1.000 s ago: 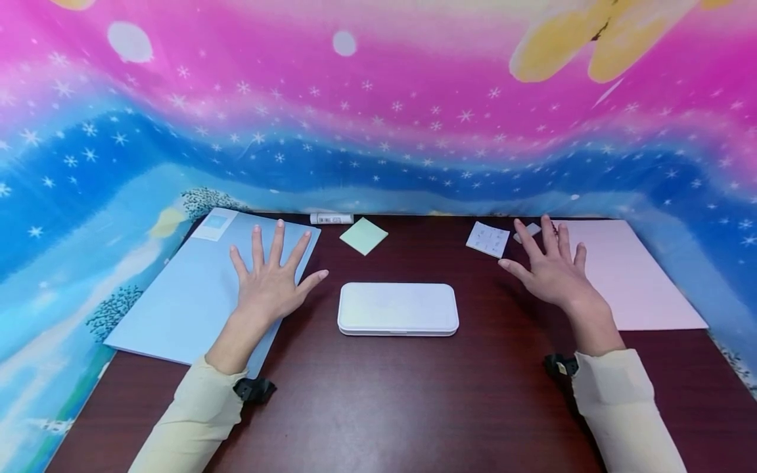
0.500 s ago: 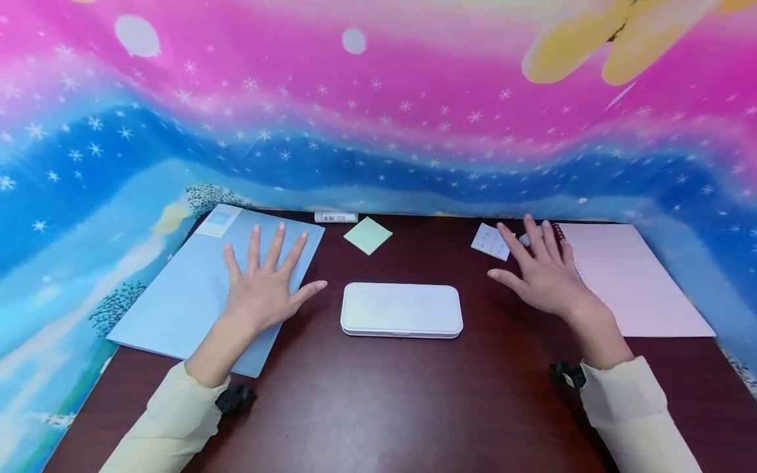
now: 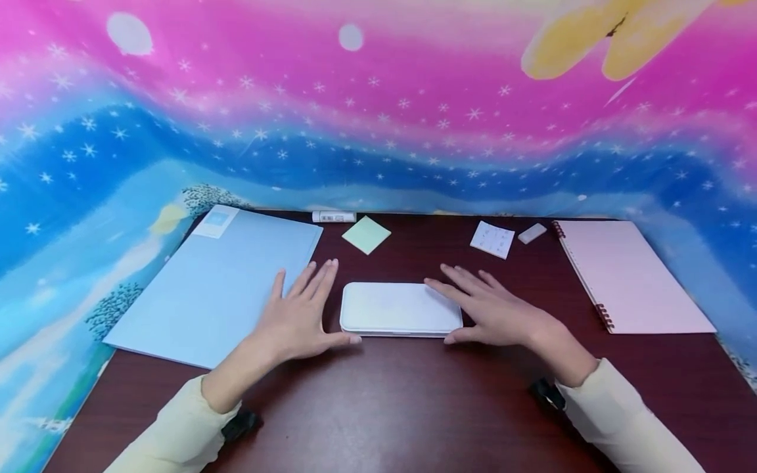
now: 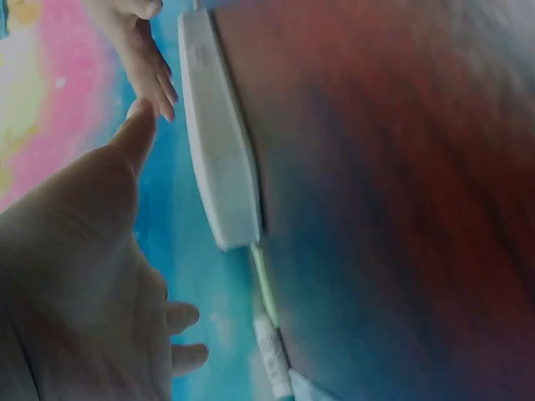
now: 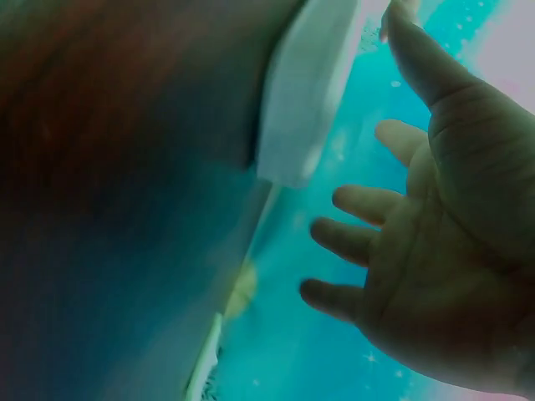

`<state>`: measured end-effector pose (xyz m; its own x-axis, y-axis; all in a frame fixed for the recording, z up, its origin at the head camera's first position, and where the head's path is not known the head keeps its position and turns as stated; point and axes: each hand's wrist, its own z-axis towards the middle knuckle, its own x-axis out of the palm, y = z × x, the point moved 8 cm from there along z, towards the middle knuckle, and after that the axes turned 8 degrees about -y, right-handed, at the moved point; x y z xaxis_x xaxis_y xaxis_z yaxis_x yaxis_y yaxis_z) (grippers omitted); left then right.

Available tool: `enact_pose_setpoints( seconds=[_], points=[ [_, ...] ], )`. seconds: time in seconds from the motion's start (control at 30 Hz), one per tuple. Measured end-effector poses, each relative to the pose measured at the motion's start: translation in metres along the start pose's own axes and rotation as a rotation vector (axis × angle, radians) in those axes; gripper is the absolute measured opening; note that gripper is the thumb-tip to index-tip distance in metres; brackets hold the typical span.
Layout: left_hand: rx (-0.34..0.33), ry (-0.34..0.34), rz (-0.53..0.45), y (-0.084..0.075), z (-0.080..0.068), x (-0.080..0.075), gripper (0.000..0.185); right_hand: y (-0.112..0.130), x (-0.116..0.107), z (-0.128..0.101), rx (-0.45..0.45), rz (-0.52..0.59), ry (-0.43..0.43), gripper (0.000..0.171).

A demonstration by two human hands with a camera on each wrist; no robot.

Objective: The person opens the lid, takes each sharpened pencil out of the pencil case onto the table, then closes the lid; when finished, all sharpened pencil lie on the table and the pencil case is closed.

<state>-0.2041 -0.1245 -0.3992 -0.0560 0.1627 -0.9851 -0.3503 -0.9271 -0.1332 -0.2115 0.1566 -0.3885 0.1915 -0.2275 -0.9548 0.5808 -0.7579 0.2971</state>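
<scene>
A white, flat case with rounded corners (image 3: 390, 309) lies closed on the dark wooden table, its long side facing the person. My left hand (image 3: 298, 322) is at the case's left end, thumb low by the front corner and fingers extended toward the back. At the right end, my right hand (image 3: 497, 312) has its fingers overlapping the case's back right corner and its thumb by the front right corner. Both wrist views show a gap between the case (image 4: 219, 134) and each palm, with the fingers spread and holding nothing.
A light blue folder (image 3: 195, 289) lies at left, a pink spiral notebook (image 3: 639, 276) at right. Along the back are a white tube (image 3: 334, 217), a green sticky-note pad (image 3: 367, 235), a small printed white card (image 3: 492, 240) and a white eraser (image 3: 531, 233). A patterned cloth hangs behind.
Both hands have moved inward from above the folder and beside the notebook to the two ends of the white case. The eraser and notebook spiral are now uncovered. The case stays put.
</scene>
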Motion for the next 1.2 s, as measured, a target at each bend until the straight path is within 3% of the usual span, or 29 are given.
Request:
enact_pose_setpoints(
  seconds=[0.23, 0.47, 0.73, 1.2],
  points=[
    [0.080, 0.061, -0.090, -0.012, 0.011, 0.012, 0.127, 0.005, 0.013, 0.007, -0.004, -0.009, 0.069, 0.092],
    [0.085, 0.151, -0.193, -0.012, 0.023, 0.018, 0.112, 0.003, 0.012, 0.014, 0.002, -0.015, 0.054, 0.088],
    [0.091, 0.128, -0.266, -0.013, 0.032, 0.019, 0.096, -0.007, 0.009, 0.025, -0.066, 0.009, -0.005, 0.081],
    [0.103, 0.115, -0.233, -0.005, 0.038, 0.026, 0.104, -0.016, 0.001, 0.037, -0.102, 0.016, -0.017, 0.079]
  ],
)
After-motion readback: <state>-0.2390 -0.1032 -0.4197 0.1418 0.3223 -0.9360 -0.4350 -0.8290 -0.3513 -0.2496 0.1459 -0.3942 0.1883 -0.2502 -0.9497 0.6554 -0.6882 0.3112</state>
